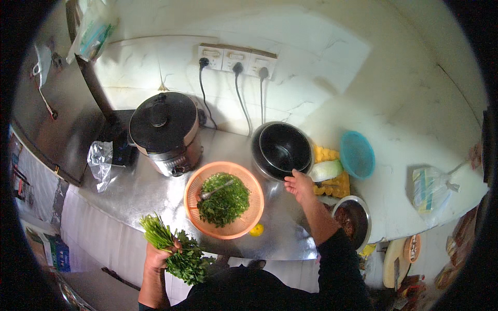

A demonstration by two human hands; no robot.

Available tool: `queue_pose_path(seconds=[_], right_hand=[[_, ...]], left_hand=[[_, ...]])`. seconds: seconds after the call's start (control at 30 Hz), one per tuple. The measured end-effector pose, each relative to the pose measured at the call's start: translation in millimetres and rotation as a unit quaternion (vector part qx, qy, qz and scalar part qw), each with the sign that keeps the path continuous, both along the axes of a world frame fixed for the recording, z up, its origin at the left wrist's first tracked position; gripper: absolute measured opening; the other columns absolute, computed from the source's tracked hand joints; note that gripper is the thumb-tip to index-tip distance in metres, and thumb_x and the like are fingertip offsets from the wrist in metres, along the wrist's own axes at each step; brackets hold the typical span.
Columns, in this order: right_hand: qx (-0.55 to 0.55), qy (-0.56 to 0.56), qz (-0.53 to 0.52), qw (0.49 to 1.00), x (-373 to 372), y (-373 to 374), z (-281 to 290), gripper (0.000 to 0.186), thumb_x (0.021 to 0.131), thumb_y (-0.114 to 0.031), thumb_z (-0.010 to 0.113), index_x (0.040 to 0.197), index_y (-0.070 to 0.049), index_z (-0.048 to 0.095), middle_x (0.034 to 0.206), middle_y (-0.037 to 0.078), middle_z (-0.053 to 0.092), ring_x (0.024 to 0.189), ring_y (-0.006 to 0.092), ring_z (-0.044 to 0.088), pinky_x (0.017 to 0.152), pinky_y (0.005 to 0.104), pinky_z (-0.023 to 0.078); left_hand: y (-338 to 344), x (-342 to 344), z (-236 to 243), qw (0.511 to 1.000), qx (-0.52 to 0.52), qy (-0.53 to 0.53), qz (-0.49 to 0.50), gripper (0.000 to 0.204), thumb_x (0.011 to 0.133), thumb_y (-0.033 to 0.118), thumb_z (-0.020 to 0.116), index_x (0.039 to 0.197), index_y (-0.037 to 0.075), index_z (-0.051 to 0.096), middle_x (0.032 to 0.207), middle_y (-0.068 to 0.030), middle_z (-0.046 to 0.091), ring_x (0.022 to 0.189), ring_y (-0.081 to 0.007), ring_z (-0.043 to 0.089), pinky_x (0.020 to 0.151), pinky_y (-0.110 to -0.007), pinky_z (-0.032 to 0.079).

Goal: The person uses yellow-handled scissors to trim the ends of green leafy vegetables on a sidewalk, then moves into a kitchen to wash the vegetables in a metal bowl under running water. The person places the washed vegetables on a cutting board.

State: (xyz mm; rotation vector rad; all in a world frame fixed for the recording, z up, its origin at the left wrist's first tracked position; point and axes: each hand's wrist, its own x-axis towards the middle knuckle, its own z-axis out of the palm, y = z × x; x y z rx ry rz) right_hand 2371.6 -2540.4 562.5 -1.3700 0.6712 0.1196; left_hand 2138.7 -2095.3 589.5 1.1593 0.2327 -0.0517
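My left hand (162,254) is closed round a bunch of leafy green herbs (189,262), the pale cut stems up and the leaves hanging to the right. At the dark inner pot (280,145), my right hand (300,185) pinches the near rim. That pot sits in or on a wider dark vessel (258,163); which of these I cannot tell. Between my hands stands an orange plastic colander (254,194) holding chopped greens (225,207) with a metal spoon (215,190) lying on them. A small yellow object (256,230) rests beside the colander.
A large cooker with a black lid (165,116) stands at the back left, near a crumpled plastic bag (100,159). To the right are a pale green vegetable (326,170), a blue basket (357,155) and a metal bowl (367,217). Cords run from wall sockets (236,59).
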Motion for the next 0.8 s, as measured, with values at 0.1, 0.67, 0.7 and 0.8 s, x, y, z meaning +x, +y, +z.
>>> queue_pose_path(seconds=[0.1, 0.67, 0.7, 0.8], right_hand=[[0.041, 0.079, -0.003, 0.996, 38, -13, -4, 0.031, 0.095, -0.03, 0.053, 0.109, -0.002, 0.051, 0.088, 0.019, 0.064, 0.063, 0.0251, 0.063, 0.049, 0.03, 0.053], [-0.223, -0.084, -0.072, 0.969, 35, 4, 27, 0.024, 0.093, -0.011, 0.05, 0.11, 0.006, 0.049, 0.071, 0.018, 0.062, 0.044, 0.0255, 0.061, 0.034, 0.0336, 0.049], [-0.23, -0.109, -0.059, 0.965, 31, 2, 42, 0.023, 0.091, -0.008, 0.05, 0.11, 0.007, 0.049, 0.073, 0.018, 0.062, 0.042, 0.0243, 0.06, 0.033, 0.0321, 0.049], [-0.227, -0.219, -0.06, 0.947, 13, 1, 86, 0.02, 0.09, -0.005, 0.047, 0.107, 0.006, 0.049, 0.074, 0.016, 0.062, 0.042, 0.0212, 0.059, 0.034, 0.0314, 0.048]], left_hand=[[-1, -2, -1, 1.0, -0.009, 0.0, -0.003, 0.039, 0.059, 0.011, 0.078, 0.09, -0.001, 0.058, 0.074, -0.0107, 0.062, 0.066, -0.0242, 0.061, 0.06, -0.038, 0.052], [-3, 4, 8, 0.999, -0.012, 0.005, 0.034, 0.035, 0.058, 0.002, 0.071, 0.089, 0.0, 0.055, 0.07, -0.01, 0.06, 0.06, -0.0243, 0.06, 0.055, -0.036, 0.05], [-4, 7, 9, 1.0, -0.015, 0.001, 0.022, 0.033, 0.058, 0.001, 0.071, 0.087, 0.0, 0.055, 0.07, -0.01, 0.06, 0.06, -0.0245, 0.06, 0.055, -0.036, 0.05], [-13, 19, 13, 0.999, -0.012, -0.013, -0.042, 0.031, 0.058, 0.004, 0.075, 0.083, 0.001, 0.057, 0.071, -0.0103, 0.062, 0.062, -0.0245, 0.061, 0.055, -0.036, 0.05]])
